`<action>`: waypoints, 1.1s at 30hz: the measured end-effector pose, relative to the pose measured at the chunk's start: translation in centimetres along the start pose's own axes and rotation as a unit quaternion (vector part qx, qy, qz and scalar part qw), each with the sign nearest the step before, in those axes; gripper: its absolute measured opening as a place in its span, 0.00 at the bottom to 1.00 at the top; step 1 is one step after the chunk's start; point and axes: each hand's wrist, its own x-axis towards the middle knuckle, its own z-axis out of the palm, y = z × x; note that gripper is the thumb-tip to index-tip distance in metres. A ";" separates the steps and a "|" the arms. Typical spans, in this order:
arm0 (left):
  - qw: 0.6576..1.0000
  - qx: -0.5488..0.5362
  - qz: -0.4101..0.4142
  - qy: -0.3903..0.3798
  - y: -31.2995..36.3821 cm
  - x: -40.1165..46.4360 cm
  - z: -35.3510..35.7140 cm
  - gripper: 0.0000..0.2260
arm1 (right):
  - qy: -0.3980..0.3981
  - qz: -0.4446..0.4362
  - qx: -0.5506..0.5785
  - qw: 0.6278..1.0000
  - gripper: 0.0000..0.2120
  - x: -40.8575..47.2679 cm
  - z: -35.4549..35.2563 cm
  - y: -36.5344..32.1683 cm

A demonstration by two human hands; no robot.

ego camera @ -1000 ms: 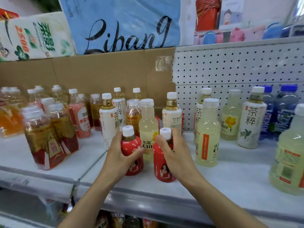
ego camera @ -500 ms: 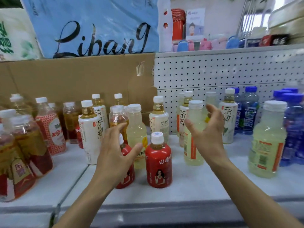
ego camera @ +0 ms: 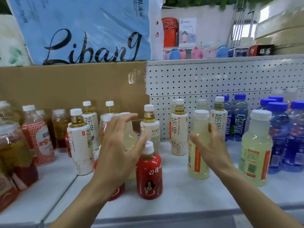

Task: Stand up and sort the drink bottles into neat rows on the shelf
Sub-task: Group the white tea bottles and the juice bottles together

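Between our two hands the small red bottle (ego camera: 149,175) stands upright on the white shelf (ego camera: 189,191), touched by neither of them. Our left hand (ego camera: 119,152) hangs just left of it, fingers spread and only loosely bent, holding nothing; behind that palm we've got a pale yellow drink bottle (ego camera: 130,137), mostly covered, so we can't tell if the fingers actually touch it. A second red bottle (ego camera: 117,192) peeks out under the left wrist.

Our right hand (ego camera: 212,148) is at the pale yellow bottle with the orange label stripe (ego camera: 197,145), thumb on the near side and fingers going round the back, so it looks like a grip around the body, though the fingertips are hidden. Just behind that hand are the white-label tea bottles (ego camera: 179,127), and further right another pale yellow bottle (ego camera: 256,148) and the blue-capped water bottles (ego camera: 238,119). Left of the left hand there's a cluster of more tea bottles (ego camera: 80,142) against the cardboard (ego camera: 65,86).
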 end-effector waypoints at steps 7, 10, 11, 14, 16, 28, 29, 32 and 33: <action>0.978 -0.089 -0.061 -0.179 5.0 9.3 6.3 0.28 | -0.008 -0.012 -0.027 1.000 0.25 -0.3 -1.9 0.6; 0.964 -0.040 -0.120 -0.234 5.0 13.0 10.4 0.31 | -0.024 -0.004 -0.029 0.999 0.25 -0.2 -2.1 0.4; 0.957 -0.018 -0.143 -0.252 4.6 13.8 11.7 0.31 | -0.031 -0.003 -0.037 0.999 0.26 -0.1 -2.2 0.4; 0.930 0.001 -0.208 -0.303 3.1 15.3 14.5 0.23 | -0.083 0.004 -0.068 0.994 0.27 0.6 -3.2 -0.3; 0.924 0.011 -0.211 -0.320 2.2 15.7 15.5 0.17 | -0.103 -0.017 -0.084 0.991 0.30 1.9 -4.8 -1.6; 0.936 -0.016 -0.207 -0.283 1.3 15.9 16.9 0.11 | -0.234 0.009 -0.421 0.876 0.31 18.9 -9.9 -4.8; 0.938 -0.017 -0.205 -0.277 1.4 15.9 16.9 0.10 | -0.257 0.025 -0.434 0.863 0.32 19.6 -9.7 -4.0; 0.946 0.003 -0.188 -0.265 1.5 15.6 16.7 0.11 | -0.283 0.043 -0.397 0.872 0.25 20.8 -9.3 -2.6; 0.949 0.017 -0.179 -0.260 1.6 15.5 16.6 0.11 | -0.279 0.039 -0.382 0.880 0.21 20.9 -9.3 -2.4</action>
